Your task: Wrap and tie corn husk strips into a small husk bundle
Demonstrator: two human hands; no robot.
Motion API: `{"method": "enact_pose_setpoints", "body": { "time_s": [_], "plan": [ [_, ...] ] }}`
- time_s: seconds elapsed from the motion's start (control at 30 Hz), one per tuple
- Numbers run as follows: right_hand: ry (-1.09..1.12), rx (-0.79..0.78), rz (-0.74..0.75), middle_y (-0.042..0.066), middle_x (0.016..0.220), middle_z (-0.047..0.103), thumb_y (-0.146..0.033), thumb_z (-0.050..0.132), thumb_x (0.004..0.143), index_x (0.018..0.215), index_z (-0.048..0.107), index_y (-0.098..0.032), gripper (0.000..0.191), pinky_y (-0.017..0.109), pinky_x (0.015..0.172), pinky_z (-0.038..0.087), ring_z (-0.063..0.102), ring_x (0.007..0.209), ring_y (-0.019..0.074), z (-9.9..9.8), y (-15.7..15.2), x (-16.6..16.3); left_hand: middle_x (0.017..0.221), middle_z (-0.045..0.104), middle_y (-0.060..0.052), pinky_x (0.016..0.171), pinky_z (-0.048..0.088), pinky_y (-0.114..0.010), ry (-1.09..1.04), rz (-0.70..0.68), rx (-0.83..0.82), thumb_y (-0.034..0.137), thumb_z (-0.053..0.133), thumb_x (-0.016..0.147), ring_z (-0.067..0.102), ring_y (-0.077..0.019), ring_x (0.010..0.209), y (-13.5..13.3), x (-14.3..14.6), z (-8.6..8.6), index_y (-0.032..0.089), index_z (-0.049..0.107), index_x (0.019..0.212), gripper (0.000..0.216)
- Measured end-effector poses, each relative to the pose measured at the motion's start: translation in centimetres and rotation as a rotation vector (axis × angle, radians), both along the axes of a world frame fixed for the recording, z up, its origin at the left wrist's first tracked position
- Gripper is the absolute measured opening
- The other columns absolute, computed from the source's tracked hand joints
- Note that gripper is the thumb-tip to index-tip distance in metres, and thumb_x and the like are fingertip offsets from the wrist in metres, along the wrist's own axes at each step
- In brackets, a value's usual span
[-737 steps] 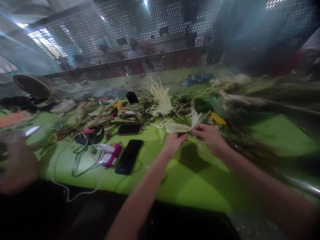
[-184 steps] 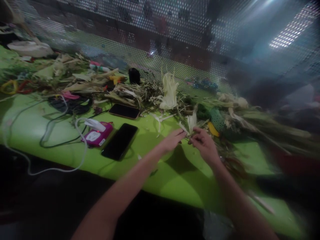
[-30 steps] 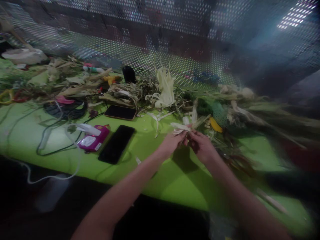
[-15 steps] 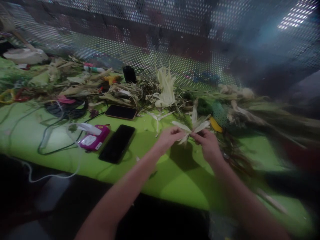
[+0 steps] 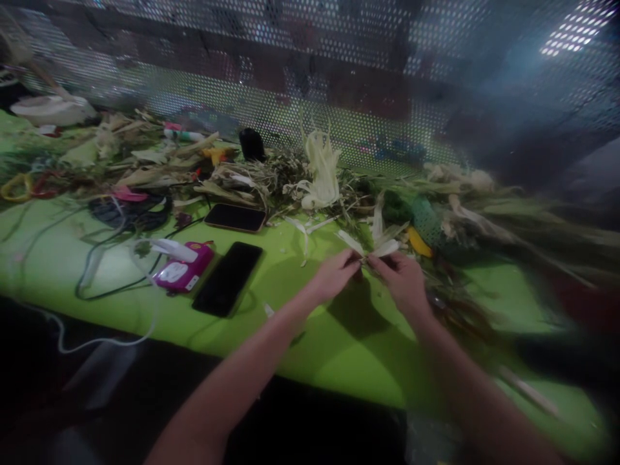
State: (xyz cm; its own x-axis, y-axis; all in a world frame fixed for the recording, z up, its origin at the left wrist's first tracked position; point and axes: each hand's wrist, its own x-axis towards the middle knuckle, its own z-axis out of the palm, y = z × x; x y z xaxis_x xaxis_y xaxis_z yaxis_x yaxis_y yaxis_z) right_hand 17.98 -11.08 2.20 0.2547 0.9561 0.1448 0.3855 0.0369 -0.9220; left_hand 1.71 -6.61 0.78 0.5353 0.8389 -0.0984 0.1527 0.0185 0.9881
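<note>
Pinching pale husk strips (image 5: pixel 386 248) at base, left hand (image 5: pixel 335 276) and right hand (image 5: pixel 403 281) both clamped on, over table (image 5: pixel 339 361) between front edge and back-edge plant pile (image 5: pixel 237 181), apparently gathered already, tips loose, binding not visible.

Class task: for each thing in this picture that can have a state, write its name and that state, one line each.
Husk strips, held, free ends splayed apart
Left hand, closed in a pinch
Right hand, closed in a pinch
Pale husk bunch, upright
Nearer phone, lying flat, screen dark
Farther phone, lying flat, screen dark
White plug, apparently plugged into the magenta socket block
Green table, cluttered along its back
</note>
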Motion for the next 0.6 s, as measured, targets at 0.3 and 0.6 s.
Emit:
{"method": "enact_pose_setpoints", "body": {
  "time_s": [0.3,0.6],
  "plan": [
    [0.145,-0.027,-0.027,-0.001,0.065,0.062,-0.042,0.075,0.071,0.076,0.069,-0.019,0.024,0.028,0.055,0.041,0.049,0.058,0.0139,-0.9,0.5,0.3,0.079,0.059,-0.001,0.069,0.037,-0.029,-0.055,0.030,0.033,0.036,0.053,0.090,0.049,-0.0137,0.072,-0.2,0.4,0.0,0.019,0.056,0.083,0.019],
    [0.278,-0.058,0.046,0.000,0.072,0.064,-0.039,0.084,0.061,0.078,0.069,-0.019,0.030,0.029,0.063,0.045,0.055,0.066,0.0150,-1.0,0.7,0.8,0.091,0.066,-0.004,0.079,0.042,-0.030,-0.052,-0.085,0.154,0.030,0.052,0.088,0.057,-0.0179,0.084,-0.2,0.8,-0.9,0.018,0.064,0.092,0.017]
  ]
}}
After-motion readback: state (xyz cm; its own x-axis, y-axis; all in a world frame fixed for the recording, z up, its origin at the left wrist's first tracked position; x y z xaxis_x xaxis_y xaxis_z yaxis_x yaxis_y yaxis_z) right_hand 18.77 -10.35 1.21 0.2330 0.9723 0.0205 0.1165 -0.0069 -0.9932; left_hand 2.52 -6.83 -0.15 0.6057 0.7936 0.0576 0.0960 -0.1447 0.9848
